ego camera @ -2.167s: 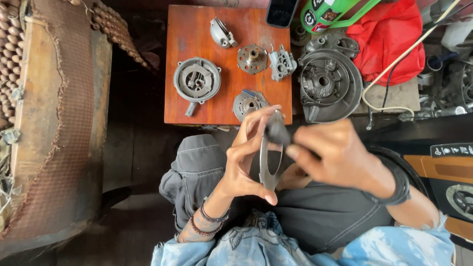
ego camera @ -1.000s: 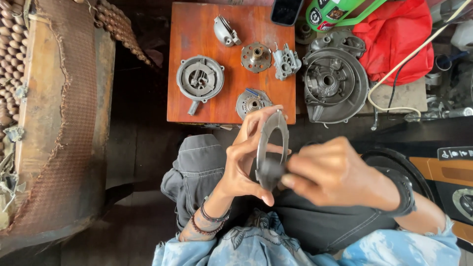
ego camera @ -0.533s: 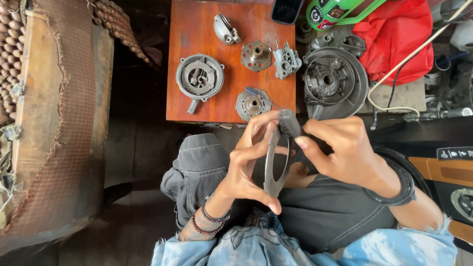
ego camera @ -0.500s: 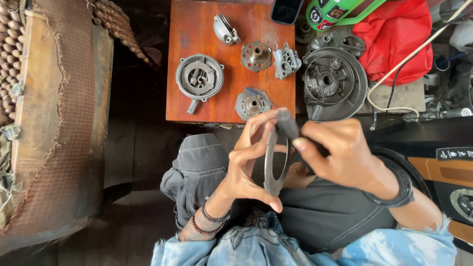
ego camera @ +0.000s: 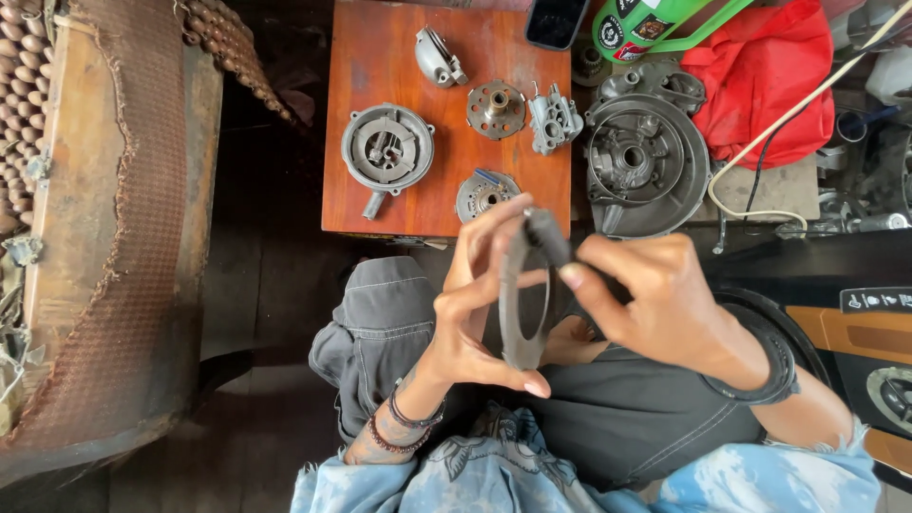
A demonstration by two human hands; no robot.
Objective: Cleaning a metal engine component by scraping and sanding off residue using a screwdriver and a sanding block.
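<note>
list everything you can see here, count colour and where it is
flat metal ring: 1, dark grey, held edge-on above the lap
small dark piece: 1, grey-black, pressed against the ring's top edge
wooden board: 1, reddish brown, ahead of the knees
round finned housing: 1, grey metal, left on the board
small engine parts: 4, grey metal, middle and right of the board
large round engine cover: 1, dark grey, right of the board
phone: 1, black, top edge of the board
red cloth: 1, red, upper right
green container: 1, green, top, beside the cloth
woven seat: 1, brown, far left
left hand: 1, holds the ring, bracelets on wrist
right hand: 1, pinches the small dark piece, black band on wrist
</note>
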